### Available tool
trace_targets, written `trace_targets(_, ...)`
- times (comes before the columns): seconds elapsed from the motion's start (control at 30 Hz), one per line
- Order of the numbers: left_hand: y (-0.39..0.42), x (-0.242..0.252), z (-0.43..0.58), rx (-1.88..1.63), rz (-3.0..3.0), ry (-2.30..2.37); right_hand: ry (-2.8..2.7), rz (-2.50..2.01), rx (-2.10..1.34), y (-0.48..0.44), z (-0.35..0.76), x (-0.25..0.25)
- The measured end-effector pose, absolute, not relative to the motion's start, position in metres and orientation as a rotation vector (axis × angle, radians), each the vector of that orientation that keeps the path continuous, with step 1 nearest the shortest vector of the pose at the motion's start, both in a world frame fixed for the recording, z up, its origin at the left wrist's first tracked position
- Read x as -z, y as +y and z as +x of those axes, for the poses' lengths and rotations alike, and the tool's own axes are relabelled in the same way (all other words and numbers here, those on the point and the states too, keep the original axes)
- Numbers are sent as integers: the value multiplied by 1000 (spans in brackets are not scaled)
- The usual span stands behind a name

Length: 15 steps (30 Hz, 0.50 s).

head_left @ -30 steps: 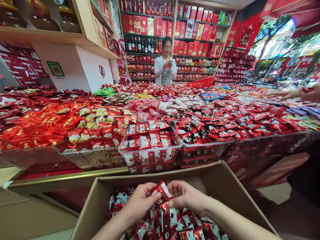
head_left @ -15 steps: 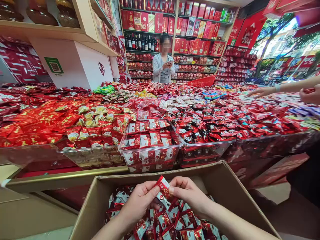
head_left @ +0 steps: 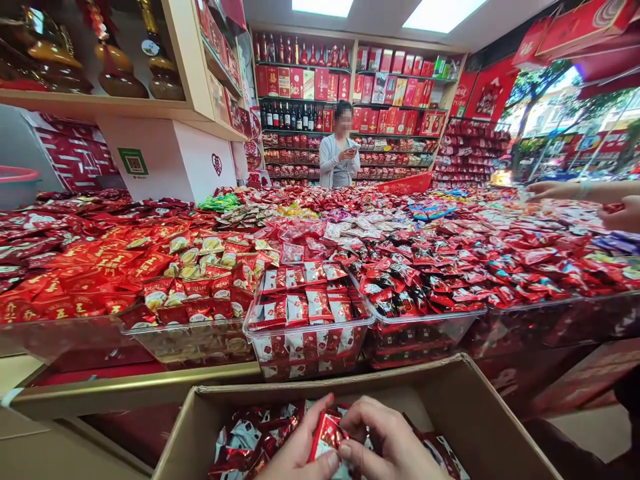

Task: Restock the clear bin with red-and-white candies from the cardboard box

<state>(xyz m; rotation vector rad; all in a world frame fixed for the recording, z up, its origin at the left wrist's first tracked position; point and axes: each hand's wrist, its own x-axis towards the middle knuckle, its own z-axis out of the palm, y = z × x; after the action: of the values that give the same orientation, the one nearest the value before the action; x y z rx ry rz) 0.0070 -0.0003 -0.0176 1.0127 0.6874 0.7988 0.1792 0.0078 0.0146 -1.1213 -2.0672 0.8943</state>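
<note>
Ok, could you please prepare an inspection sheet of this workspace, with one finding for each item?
Surface: counter heaped with wrapped packets, some labelled DURIAN; transparent plastic bins along the front.
Handled things: one red-and-white packet, over an open cardboard box containing similar packets.
Clutter: red plastic basket near the back, by the heaps.
Hands: left hand and right hand both hold the red-and-white packet.
Cables: nothing seen.
Surroundings: a person near shelves with bottles and red boxes; another person's hand at the right.
</note>
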Motion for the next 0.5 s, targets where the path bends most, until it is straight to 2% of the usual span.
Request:
trace_targets(0.1, 2, 22, 8, -839, 1101, 577, -1949, -1169, -1253, 12, 179, -12)
trace_targets(0.23, 2, 8, 12, -835, 993, 653, -1494, -1092, -1724, 14, 175, -4)
trace_targets(0.37, -1, -15, 15, -782, 978, 904, -1184, -1061, -1753, 11, 173, -10)
trace_targets(0.5, -3, -26, 15, -850, 1005, 928, -1038, -1029, -1817, 10, 175, -16)
